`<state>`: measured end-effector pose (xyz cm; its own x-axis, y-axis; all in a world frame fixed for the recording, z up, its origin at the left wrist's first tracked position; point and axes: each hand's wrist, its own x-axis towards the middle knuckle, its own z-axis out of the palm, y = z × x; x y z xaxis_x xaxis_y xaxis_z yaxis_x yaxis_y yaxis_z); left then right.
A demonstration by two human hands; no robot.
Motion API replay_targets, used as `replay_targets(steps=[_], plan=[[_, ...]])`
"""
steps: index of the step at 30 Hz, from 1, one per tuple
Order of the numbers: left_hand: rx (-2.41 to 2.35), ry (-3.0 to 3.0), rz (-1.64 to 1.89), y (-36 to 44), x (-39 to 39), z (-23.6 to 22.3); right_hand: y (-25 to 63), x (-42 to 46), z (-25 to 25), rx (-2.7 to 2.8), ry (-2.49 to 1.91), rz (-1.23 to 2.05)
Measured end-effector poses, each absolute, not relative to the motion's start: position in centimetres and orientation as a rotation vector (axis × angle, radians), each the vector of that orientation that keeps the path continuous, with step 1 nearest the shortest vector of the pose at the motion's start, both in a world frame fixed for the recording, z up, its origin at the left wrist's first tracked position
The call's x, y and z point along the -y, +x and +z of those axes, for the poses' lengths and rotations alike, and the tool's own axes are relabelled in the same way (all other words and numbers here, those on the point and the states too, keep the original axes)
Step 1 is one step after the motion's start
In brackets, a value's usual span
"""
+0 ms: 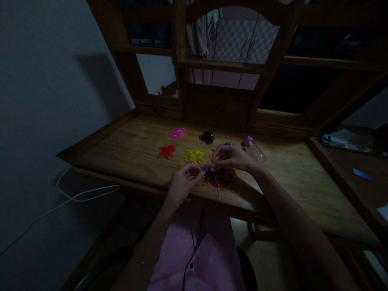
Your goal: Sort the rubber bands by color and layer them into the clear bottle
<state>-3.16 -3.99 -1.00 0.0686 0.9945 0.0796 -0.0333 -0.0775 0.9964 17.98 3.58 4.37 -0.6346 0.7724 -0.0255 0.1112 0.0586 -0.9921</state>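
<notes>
My left hand (184, 180) is closed in a pinch at the near side of the desk, with a small blue rubber band (205, 167) at its fingertips. Close beside it, my right hand (228, 157) pinches too, its fingertips almost meeting the left ones; what they grip is too small to make out. Under and beside the hands lies a mixed pile of rubber bands (222, 178) in several colours. Sorted heaps lie beyond: yellow bands (195, 156), red bands (166, 151), pink bands (178, 133), black bands (207, 138) and blue bands (225, 144), the last partly hidden by my right hand.
A clear bottle with a pink top (256, 150) lies right of my right hand. The wooden desk (303, 182) has a shelf unit with a mirror (236, 44) at its back. A white cable (81, 196) hangs at the left, by the wall.
</notes>
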Motion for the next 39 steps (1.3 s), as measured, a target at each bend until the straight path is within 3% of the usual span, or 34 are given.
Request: replay_targets(steps=[14,22,29,33,39], plan=[[-1.111,1.243,1.146,-4.4,4.1,-0.4,19.2,-3.9,5.7,1.593,-0.933,1.223],[-1.192,1.337,1.175,-4.4,4.2,-0.9,19.6,-4.4,5.2,1.526,-0.931,1.209],[-1.589,1.771,1.43,-9.1,-4.7,2.9,19.5,-4.6,4.9,1.536,-0.965,1.209],[-1.704,2.024,1.25,-11.2,-11.2,4.5,19.6,-4.7,4.7,1.56,-0.961,1.223],[-1.462,2.147,1.151,-8.2,-7.3,3.5,19.7,-4.4,4.9,1.561,-0.984,1.213]])
